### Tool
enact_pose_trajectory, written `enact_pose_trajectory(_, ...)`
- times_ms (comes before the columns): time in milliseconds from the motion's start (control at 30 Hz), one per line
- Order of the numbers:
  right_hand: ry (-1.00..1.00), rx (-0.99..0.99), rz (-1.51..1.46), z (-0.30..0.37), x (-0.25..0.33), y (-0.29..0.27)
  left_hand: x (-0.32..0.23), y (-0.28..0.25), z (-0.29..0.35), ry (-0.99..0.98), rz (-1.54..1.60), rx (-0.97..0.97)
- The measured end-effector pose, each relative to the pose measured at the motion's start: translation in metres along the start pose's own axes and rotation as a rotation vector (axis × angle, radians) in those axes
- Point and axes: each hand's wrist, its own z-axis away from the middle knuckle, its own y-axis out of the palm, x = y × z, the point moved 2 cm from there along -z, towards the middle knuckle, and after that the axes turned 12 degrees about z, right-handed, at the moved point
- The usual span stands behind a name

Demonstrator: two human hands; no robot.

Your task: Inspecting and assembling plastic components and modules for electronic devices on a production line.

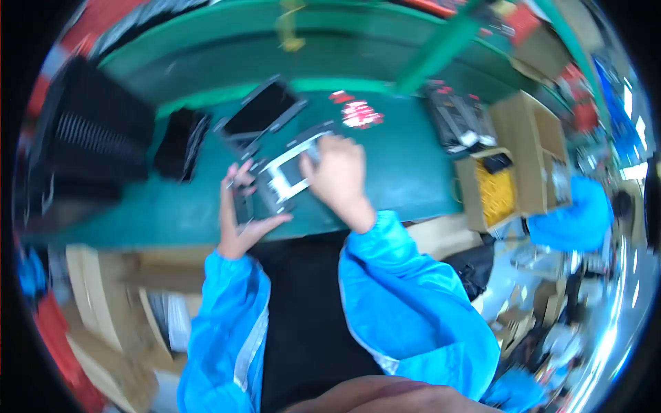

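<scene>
Left hand (241, 213): fingers spread, clasping framed panel's (295, 172) left end. Right hand (339, 175) at its right; can't tell if pinching. I'd brace left, work right lightly.

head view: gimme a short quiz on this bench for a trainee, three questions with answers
1. Which hand is at the left end of the white-panelled device?
2. True or false: the black-panelled device lies farther from the person than the white-panelled one.
3. What colour are the contents of the small open box on the right?
a) blue
b) yellow
c) red

Key:
1. The left hand
2. True
3. b
</scene>
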Motion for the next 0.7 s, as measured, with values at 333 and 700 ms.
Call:
enact_pose_trajectory(333, 0.008, -0.056, -0.074, 0.005, -0.011, 0.008, -0.008, -0.001, 0.004, -0.089, -0.02, 0.016)
enact_pose_trajectory(700, -0.009, -0.046, -0.075, 0.003, -0.011, 0.014, -0.011, -0.001, 0.0, -0.051, -0.034, 0.029)
